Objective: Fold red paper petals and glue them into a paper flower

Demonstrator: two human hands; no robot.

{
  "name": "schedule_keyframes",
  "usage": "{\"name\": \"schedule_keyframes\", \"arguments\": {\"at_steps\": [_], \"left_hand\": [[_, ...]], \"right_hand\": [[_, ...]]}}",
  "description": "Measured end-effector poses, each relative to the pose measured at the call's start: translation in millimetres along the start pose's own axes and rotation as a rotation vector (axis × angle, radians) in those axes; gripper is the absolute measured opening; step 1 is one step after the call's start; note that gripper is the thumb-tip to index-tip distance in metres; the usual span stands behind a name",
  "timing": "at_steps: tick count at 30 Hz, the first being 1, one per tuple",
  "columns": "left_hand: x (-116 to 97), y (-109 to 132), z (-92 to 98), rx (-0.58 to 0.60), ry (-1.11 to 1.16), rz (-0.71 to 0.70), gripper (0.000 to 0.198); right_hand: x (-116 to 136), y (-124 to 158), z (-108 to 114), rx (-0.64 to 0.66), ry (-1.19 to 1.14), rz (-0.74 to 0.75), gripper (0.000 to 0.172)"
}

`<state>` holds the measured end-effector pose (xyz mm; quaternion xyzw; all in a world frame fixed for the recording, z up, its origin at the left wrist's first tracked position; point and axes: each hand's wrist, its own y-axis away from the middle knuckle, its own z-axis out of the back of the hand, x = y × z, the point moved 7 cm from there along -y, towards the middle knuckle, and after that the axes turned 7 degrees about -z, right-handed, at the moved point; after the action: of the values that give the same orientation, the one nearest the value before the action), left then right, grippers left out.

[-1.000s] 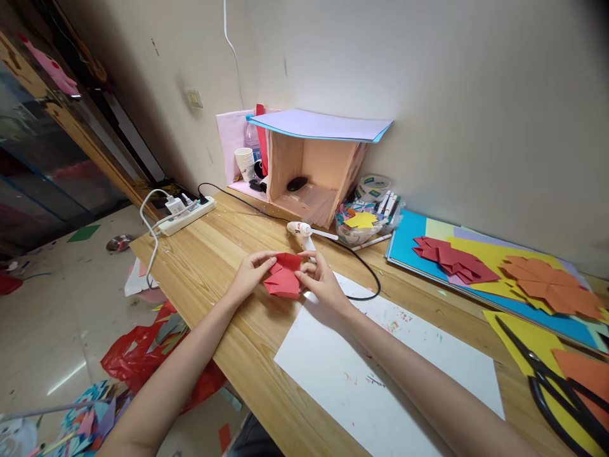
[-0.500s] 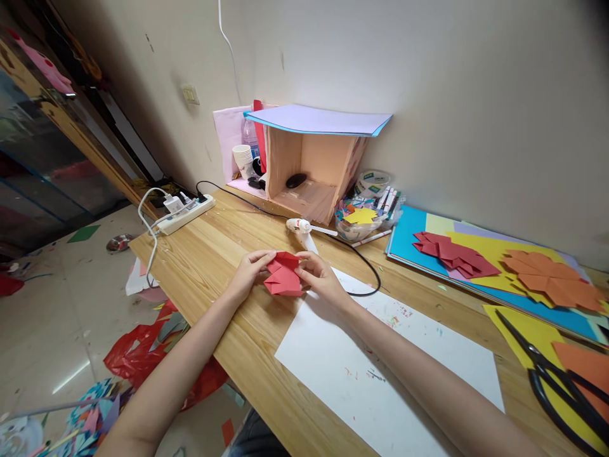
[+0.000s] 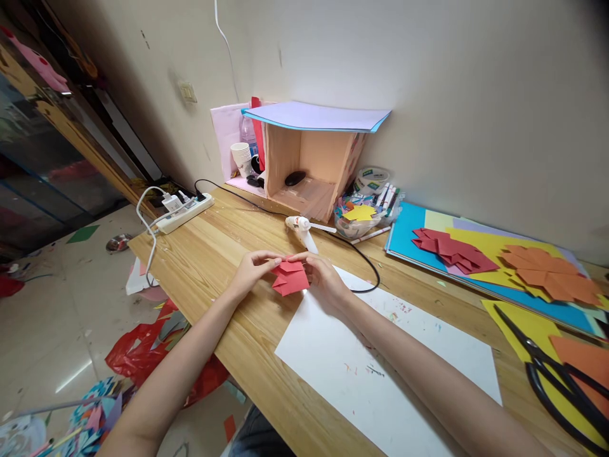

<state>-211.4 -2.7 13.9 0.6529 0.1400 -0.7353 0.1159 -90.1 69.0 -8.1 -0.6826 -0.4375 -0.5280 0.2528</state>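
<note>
Your left hand (image 3: 252,271) and right hand (image 3: 324,277) each pinch the top edge of the red folded paper (image 3: 290,279), low over the table (image 3: 209,254). It already has several folds, and looks less built-up than the 2 finished flowers (image 3: 547,274).

Both forearms stretch forward, left hand (image 3: 250,274) and right hand (image 3: 323,279) meeting, fingertips (image 3: 277,258) pinched together.

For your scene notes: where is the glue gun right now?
Head view, centre: the glue gun lies on the table just beyond the red paper, before the wooden box.
</note>
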Motion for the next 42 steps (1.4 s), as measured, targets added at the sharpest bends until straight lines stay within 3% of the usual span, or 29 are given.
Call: {"name": "schedule_keyframes", "arguments": {"at_steps": [9,13,17,22,32,42], "left_hand": [[0,-1,-2.2,-0.041,-0.069,-0.122,0.027],[-2,-1,1.2,-0.102,-0.131,-0.141,0.039],[1,-1,-2.4,-0.089,-0.093,-0.084,0.056],[12,0,-7.2,-0.04,-0.077,0.035,0.054],[12,-3,-5.2,-0.055,-0.076,-0.024,0.047],[16,-5,-2.2,-0.076,-0.068,0.003,0.044]], "right_hand": [[2,1,-2,-0.043,0.098,0.06,0.02],[2,-1,6,-0.129,0.119,0.142,0.021],[-3,-5,10,-0.134,0.043,0.12,0.032],[-1,-5,9,-0.151,0.093,0.129,0.031],[-8,-5,5,-0.133,0.372,0.087,0.024],[-7,-6,8,-0.164,0.387,0.054,0.024]]}}
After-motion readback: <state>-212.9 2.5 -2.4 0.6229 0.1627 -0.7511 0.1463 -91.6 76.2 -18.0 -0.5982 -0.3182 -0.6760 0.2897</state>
